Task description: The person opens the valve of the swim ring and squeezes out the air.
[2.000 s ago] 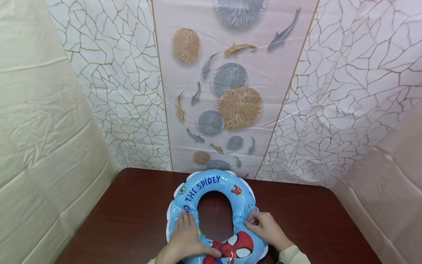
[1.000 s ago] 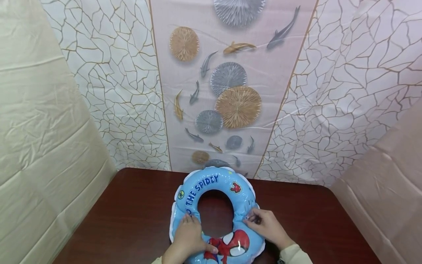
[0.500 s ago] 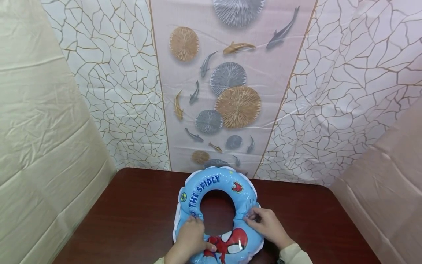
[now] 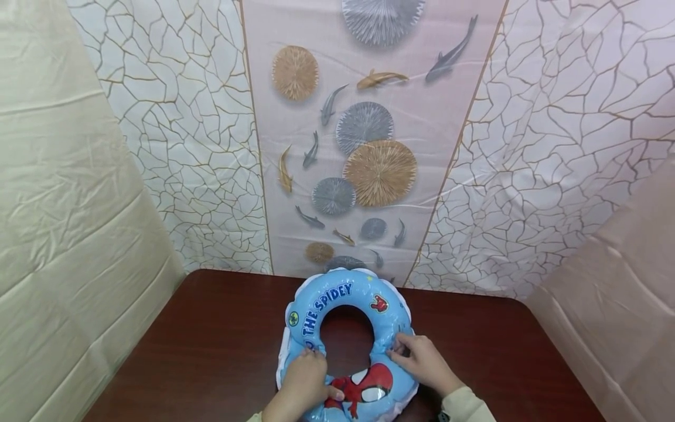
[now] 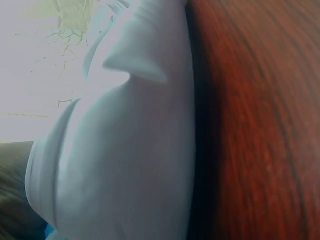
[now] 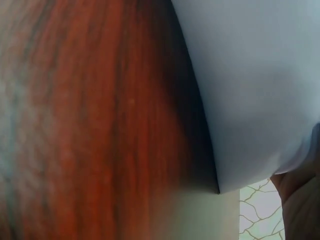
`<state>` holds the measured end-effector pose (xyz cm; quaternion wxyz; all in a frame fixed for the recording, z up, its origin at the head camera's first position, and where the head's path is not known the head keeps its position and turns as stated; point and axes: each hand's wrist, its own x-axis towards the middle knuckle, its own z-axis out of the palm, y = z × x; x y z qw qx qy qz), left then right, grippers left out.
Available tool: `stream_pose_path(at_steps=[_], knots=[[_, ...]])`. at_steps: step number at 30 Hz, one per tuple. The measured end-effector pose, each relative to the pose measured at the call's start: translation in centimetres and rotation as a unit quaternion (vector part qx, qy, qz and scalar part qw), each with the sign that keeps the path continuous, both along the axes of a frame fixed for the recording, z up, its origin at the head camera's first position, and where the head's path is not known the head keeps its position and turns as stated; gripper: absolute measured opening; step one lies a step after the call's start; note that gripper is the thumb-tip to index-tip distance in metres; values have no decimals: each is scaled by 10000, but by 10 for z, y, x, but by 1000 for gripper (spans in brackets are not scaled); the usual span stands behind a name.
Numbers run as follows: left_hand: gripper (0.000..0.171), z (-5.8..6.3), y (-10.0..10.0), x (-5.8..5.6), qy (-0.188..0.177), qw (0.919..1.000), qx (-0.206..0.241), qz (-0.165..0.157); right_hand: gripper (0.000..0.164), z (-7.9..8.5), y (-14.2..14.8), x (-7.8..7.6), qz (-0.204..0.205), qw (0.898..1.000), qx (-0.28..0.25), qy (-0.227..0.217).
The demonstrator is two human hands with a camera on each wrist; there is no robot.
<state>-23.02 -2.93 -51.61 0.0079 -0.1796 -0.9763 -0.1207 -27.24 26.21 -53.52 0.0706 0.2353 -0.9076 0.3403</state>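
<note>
A light blue inflatable swim ring (image 4: pixel 384 321) lies on the dark red-brown table, printed with a red cartoon figure and blue lettering. My left hand (image 4: pixel 304 378) grips its near left side, fingers bent over the tube and thumb stretched across the printed figure. On the right side, my right hand (image 4: pixel 422 358) pinches at the ring's surface with thumb and forefinger; what lies between the fingertips is hidden. Both wrist views show the ring's pale underside (image 5: pixel 135 135) close beside the wood. Part of the right hand (image 6: pixel 301 202) appears at the right wrist view's lower right.
The table (image 4: pixel 211 328) has rounded far corners. Behind it hangs a cloth backdrop (image 4: pixel 364 246) with printed fish and round shapes, and cream cloth (image 4: pixel 84 234) drapes the left side. Beige cloth (image 4: pixel 606 293) bounds the right.
My left hand has gone from flat, straight fingers to bent ones and shifted slightly right. The ring's left side has moved right with it. My right hand stays in nearly the same place.
</note>
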Motion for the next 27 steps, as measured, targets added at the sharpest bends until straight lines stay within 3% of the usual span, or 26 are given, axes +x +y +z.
stream_pose_path(at_steps=[6,18,27], knots=[[97,-1,0,-1,27,9999,112,-65,25,-2,0,0,14,9999,24,-104],[90,-10,1,-2,484,9988,-71,-60,25,-3,-2,-2,117,9999,7,-18],[84,-9,4,-5,136,9999,-45,-6,25,-7,-3,-3,53,10000,70,20]])
